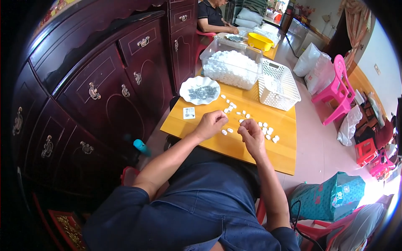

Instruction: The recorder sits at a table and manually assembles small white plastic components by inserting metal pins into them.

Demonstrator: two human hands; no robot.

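Over the near part of the wooden table (184,129), my left hand (212,124) is closed in a pinch, its fingertips pointing right. Facing it a short way off, my right hand (252,136) has thumb and fingers pressed together as well. What either pinch holds is too small to make out. Small white oval plastic pieces (224,132) lie just below and between the hands. More white pieces (268,130) are scattered right of my right hand, and another loose group (231,107) lies beyond both hands. A white scalloped plate (200,100) of small dark parts stands beyond my left hand.
At the table's far side stand a clear bin (230,79) heaped with white pieces and a white perforated basket (279,94). A printed card (189,113) lies at the left. Dark cabinets (104,88) line the left. Another person (211,19) sits beyond, near a yellow basin (260,42).
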